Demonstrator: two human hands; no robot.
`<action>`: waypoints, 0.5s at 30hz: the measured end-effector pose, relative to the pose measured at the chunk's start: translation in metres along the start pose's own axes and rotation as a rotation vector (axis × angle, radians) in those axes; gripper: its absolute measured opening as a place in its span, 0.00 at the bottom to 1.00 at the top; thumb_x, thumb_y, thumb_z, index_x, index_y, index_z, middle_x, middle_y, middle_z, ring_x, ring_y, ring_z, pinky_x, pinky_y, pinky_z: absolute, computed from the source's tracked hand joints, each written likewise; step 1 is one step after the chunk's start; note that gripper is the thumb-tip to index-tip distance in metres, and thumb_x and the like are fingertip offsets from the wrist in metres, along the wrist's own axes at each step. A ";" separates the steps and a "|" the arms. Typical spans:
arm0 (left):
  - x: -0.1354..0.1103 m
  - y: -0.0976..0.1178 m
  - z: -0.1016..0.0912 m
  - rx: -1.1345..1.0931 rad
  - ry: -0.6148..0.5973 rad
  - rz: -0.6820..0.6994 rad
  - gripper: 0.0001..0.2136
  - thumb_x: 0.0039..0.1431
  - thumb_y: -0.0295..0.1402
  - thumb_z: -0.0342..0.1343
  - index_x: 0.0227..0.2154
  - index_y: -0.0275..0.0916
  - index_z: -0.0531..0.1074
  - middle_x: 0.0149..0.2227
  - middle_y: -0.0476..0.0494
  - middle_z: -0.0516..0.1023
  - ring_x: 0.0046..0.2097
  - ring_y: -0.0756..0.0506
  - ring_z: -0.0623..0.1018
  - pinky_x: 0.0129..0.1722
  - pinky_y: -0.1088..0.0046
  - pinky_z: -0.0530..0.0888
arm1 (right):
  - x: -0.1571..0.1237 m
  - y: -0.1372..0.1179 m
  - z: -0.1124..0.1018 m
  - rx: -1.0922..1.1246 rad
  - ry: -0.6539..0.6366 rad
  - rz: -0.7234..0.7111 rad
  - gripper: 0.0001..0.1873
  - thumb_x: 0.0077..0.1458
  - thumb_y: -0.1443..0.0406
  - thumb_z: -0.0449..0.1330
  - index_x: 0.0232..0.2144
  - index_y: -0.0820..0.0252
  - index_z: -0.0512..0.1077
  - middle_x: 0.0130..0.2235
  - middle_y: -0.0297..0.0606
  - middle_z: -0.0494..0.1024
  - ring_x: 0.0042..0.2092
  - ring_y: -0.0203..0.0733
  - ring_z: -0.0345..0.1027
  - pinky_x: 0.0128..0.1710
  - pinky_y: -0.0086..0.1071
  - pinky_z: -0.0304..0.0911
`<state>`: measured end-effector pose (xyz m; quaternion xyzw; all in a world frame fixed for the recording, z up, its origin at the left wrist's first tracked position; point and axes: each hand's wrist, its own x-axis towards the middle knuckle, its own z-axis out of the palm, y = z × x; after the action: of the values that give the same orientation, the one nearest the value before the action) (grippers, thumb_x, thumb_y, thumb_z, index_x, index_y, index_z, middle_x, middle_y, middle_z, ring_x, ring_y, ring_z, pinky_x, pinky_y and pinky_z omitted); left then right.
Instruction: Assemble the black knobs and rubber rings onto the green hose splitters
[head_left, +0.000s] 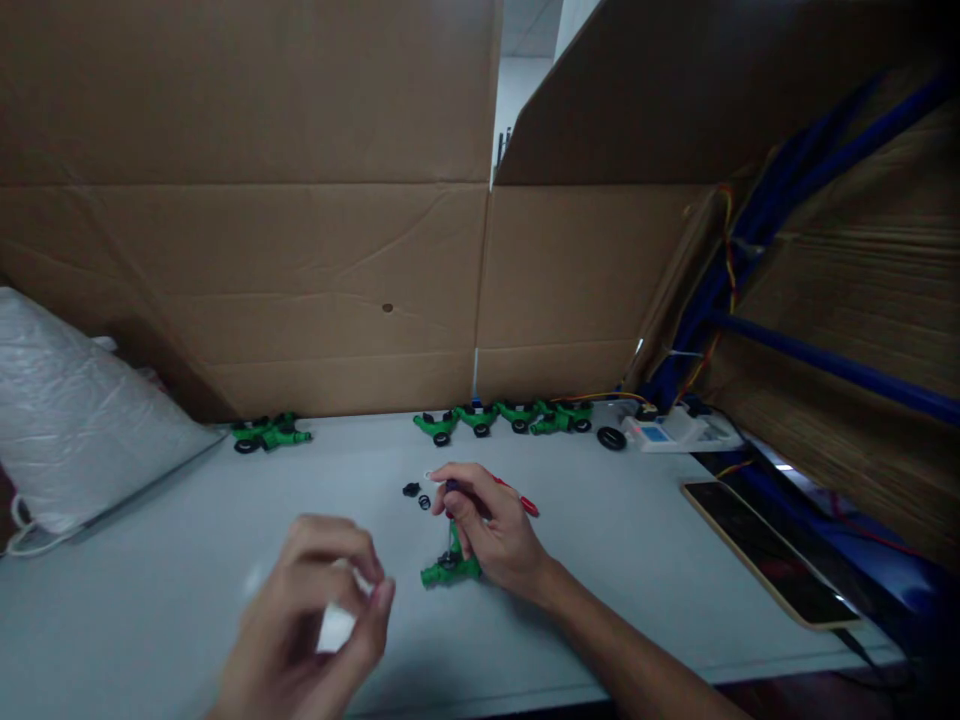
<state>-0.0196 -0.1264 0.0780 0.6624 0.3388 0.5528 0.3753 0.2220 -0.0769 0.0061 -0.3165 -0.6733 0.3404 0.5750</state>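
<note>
The green fitting (433, 576), branched, with a black piece (448, 561) at its joint, lies nearer the tabletop's (615, 540) front edge than its back. Right hand's (495, 528) grip clasps a dark-handled tool (451, 486) above it; left hand's (300, 600) fingertips nearly meet, contents unclear.

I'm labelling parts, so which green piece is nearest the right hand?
The lone green piece just below the right hand; the others lie farther back, along the cardboard wall.
</note>
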 end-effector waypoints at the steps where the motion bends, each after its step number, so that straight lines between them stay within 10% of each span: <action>1: 0.007 -0.012 0.006 -0.023 -0.018 -0.059 0.08 0.61 0.32 0.70 0.32 0.43 0.74 0.36 0.45 0.76 0.41 0.44 0.77 0.41 0.67 0.77 | 0.000 0.000 0.000 -0.002 0.002 0.011 0.14 0.75 0.58 0.56 0.57 0.53 0.73 0.39 0.36 0.80 0.22 0.28 0.63 0.17 0.22 0.59; 7: 0.023 -0.084 0.016 -0.246 -0.084 -0.530 0.11 0.56 0.28 0.68 0.33 0.39 0.69 0.38 0.49 0.72 0.39 0.49 0.72 0.41 0.73 0.71 | -0.002 0.001 0.001 -0.028 0.020 0.033 0.14 0.75 0.58 0.56 0.57 0.52 0.74 0.40 0.37 0.80 0.22 0.29 0.64 0.19 0.24 0.61; 15: 0.030 -0.111 0.016 -0.301 -0.246 -0.478 0.07 0.59 0.29 0.64 0.34 0.39 0.70 0.34 0.48 0.75 0.37 0.47 0.75 0.43 0.69 0.71 | -0.006 0.001 0.000 -0.028 -0.003 -0.004 0.15 0.75 0.59 0.56 0.59 0.52 0.74 0.41 0.38 0.80 0.23 0.29 0.65 0.19 0.22 0.62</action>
<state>-0.0029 -0.0485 -0.0064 0.5630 0.3510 0.4085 0.6269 0.2226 -0.0811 0.0014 -0.3228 -0.6795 0.3301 0.5702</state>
